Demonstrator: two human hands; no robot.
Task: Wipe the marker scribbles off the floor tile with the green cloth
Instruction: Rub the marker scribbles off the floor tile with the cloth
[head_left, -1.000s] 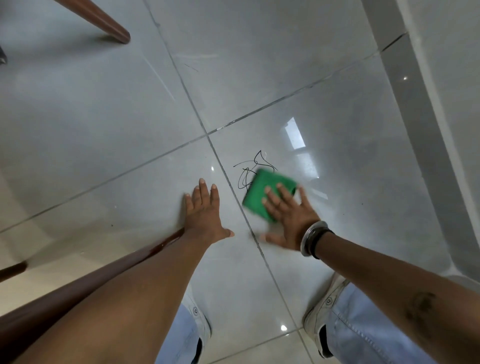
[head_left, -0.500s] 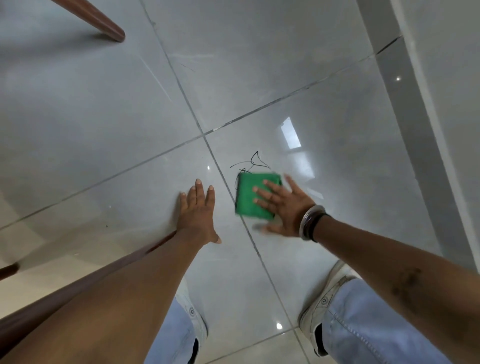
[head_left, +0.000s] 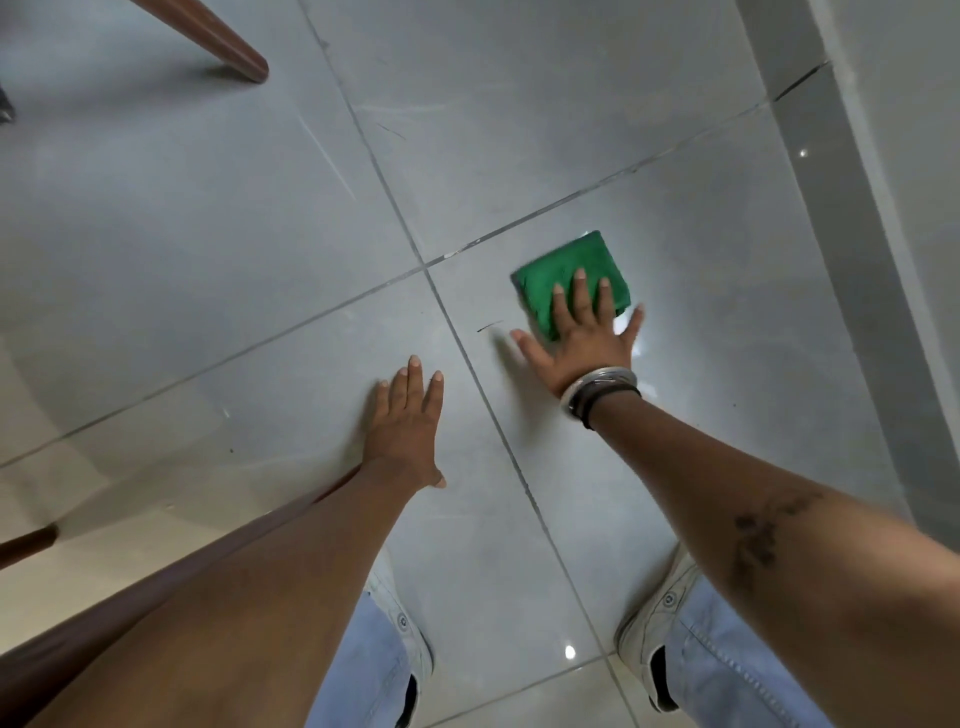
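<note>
while the right hand (head_left: 584, 340) lies flat and open, fingers spread, its 3 middle fingers (head_left: 582, 293) press on the near part of the cloth (head_left: 563, 278), and the thumb and little finger rest on the bare tile (head_left: 727, 322) either side. the cloth is a folded green square, flat on the floor, reaching beyond the fingertips away from the person. just left of the thumb 1 short dark stroke (head_left: 489, 326) of marker shows on the tile; whether more ink lies under the cloth cannot be told. the wrist carries bangles (head_left: 597, 387) with a dark band beside them.

the left hand (head_left: 408, 426) is also open, palm down, pressed on the neighbouring tile across the grout line (head_left: 498, 431) from the right hand, holding nothing. the 2 hands are apart, with that line running between them.

below the arms, 2 pale shoes (head_left: 644, 631) and light blue jeans (head_left: 727, 670) show. a brown wooden leg (head_left: 223, 39) touches the floor far beyond the left hand, and another brown rail runs under the left forearm.
</note>
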